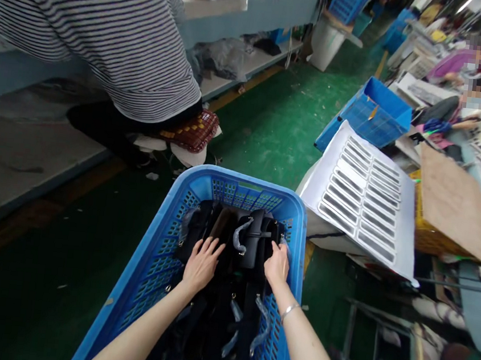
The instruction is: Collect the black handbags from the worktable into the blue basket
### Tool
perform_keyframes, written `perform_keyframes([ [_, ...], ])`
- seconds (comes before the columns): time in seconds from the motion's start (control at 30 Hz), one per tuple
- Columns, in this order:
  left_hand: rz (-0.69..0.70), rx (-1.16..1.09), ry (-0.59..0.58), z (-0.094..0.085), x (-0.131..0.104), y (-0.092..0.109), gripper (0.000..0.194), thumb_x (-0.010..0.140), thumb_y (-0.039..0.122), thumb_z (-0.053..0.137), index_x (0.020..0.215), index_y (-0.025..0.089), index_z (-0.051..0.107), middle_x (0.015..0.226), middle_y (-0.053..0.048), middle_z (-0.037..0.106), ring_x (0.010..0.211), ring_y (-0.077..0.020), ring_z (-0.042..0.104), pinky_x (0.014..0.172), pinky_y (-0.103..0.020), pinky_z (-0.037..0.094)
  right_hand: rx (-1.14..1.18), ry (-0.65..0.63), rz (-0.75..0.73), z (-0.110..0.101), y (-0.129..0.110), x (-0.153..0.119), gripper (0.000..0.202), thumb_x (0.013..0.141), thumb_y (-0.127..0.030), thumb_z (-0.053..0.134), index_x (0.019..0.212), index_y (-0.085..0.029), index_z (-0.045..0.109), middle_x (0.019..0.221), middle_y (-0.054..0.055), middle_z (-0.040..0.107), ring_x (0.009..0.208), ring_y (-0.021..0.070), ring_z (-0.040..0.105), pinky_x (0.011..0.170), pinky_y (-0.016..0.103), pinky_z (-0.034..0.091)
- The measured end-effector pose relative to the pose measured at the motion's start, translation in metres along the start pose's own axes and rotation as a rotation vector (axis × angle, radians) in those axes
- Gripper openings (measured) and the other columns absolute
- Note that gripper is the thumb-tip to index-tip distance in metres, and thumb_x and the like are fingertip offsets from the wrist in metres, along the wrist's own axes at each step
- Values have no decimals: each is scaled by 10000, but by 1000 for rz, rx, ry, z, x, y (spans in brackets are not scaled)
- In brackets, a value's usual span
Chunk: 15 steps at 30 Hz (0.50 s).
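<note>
A blue plastic basket (148,239) stands before me, filled with black handbags whose handles are wrapped in clear plastic. My left hand (201,263) lies over the bags on the left side, fingers spread, palm down, touching dark bag tops. Toward the right wall, my right hand (277,263) has its fingers bent at the edge of a black handbag (253,240); its fingertips are partly hidden. That bag has a wrapped handle (240,236) on its left and a strap across its flap. More wrapped handles (262,324) show nearer to me.
A person in a striped top (122,36) sits at a workbench (258,16) on the left. To the right, a white sheet with dark strips (361,195) lies on a stand, beside a blue bin (370,110) and a brown board (461,203). Green floor (267,131) runs ahead.
</note>
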<state>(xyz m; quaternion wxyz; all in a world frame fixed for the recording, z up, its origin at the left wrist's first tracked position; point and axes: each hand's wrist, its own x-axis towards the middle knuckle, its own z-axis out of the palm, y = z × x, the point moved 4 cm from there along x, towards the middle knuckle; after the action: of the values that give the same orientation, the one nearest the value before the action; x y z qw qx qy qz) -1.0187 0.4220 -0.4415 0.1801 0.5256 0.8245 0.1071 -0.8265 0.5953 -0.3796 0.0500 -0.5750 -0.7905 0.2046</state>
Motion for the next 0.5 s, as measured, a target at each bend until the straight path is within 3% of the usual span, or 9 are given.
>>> perform_keyframes([
  [0.1,30,59,-145,25,-7,-15,308,944,258,586,1230,149,619,1195,-92,650,1230,-249,548,1169,-559,258,96,35,-37,-3,9,9,587,836,-2,317,1358,-123,556,1210,158,593,1007,206,623,896,328,524],
  [0.2,22,102,-260,43,-5,-27,251,953,301,581,1130,139,655,1062,-76,684,1173,-240,586,1146,-557,295,192,34,-97,-3,10,24,538,857,-39,380,1358,-153,542,1108,111,634,964,185,620,916,336,537],
  [0.3,21,111,-364,61,-7,-14,241,943,330,600,1071,138,670,1082,-80,679,1184,-248,578,1128,-566,321,245,14,-107,-3,8,28,503,839,-68,479,1326,-160,561,1067,102,650,909,183,631,891,347,552],
  [0.4,13,79,-445,76,-20,10,301,927,325,627,1167,144,641,1185,-93,650,1190,-259,576,1077,-559,402,252,27,-54,-18,11,6,500,843,-88,457,1327,-149,569,1178,149,620,1030,227,625,968,395,529],
  [0.5,-18,23,-435,75,-33,18,480,928,306,625,1376,177,511,1397,-131,527,1241,-284,546,1027,-532,470,263,28,-46,-55,25,-43,545,842,-121,454,1379,-181,529,1362,136,530,1228,251,551,1082,412,472],
])
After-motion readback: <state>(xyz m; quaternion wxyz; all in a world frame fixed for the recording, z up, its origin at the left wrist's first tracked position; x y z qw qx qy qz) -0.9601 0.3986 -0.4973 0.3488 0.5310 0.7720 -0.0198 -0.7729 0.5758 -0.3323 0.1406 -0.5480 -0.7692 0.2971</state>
